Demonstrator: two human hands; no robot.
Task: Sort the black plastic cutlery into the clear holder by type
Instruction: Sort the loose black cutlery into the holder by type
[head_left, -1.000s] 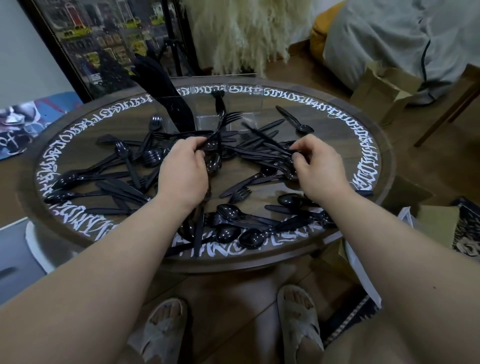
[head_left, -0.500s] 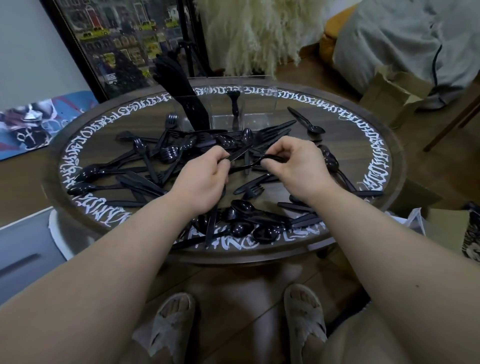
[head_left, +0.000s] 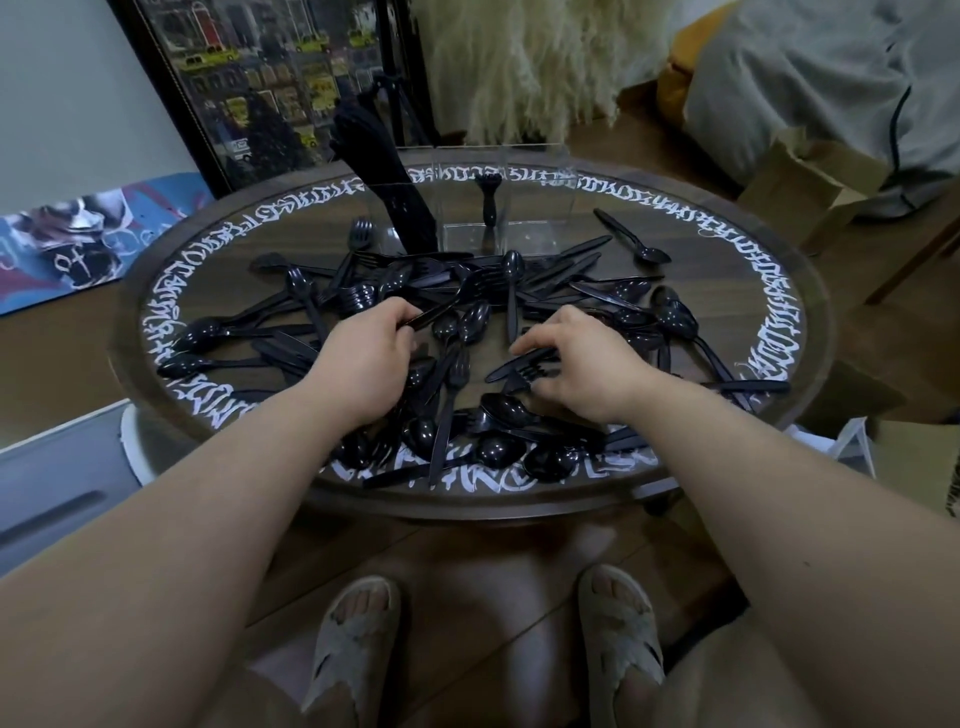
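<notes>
Black plastic spoons, forks and knives (head_left: 511, 291) lie jumbled and overlapping in one loose heap, handles pointing every way. Behind it stands the clear plastic divided holder (head_left: 540, 208), upright, its left compartment packed with a leaning bundle of black knives (head_left: 387, 182), the middle one holding a single piece

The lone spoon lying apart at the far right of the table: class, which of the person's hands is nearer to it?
Right. The right hand sits nearer the lone spoon, below and slightly left of it. The left hand is farther away, across the cutlery pile.
</notes>
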